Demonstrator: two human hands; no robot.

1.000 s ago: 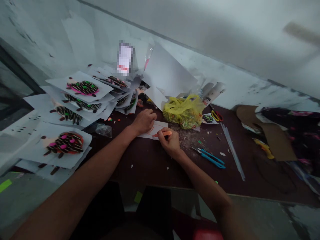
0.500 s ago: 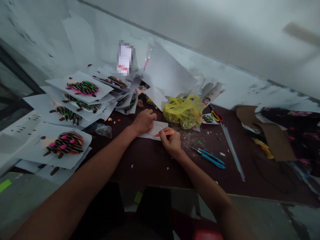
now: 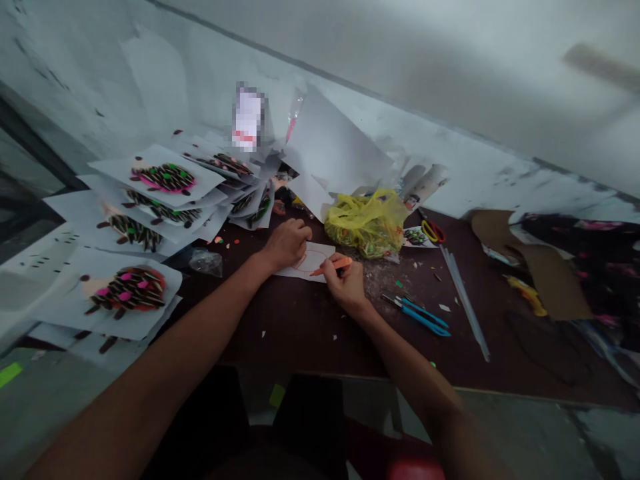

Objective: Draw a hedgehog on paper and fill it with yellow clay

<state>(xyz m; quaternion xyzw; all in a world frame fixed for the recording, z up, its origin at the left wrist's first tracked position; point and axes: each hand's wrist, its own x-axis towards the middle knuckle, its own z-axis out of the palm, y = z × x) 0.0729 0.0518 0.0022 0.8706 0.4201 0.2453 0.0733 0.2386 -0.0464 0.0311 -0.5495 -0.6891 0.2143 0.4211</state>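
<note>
One orange pen (image 3: pixel 343 264), right fingers (image 3: pixel 330 273) pinching it; left fingers (image 3: pixel 301 232) on outlined paper (image 3: pixel 326 249), grip unclear

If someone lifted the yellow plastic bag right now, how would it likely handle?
The yellow plastic bag would probably sag and change shape, since its thin film is crumpled. It may be light for its size, as what shows through looks like small bits. It seems unlikely to roll, sitting slumped on the table.

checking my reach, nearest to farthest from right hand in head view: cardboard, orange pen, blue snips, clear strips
1. Orange pen, in the right hand
2. Blue snips, to its right
3. Clear strips, farther right
4. Cardboard, farthest right
</note>
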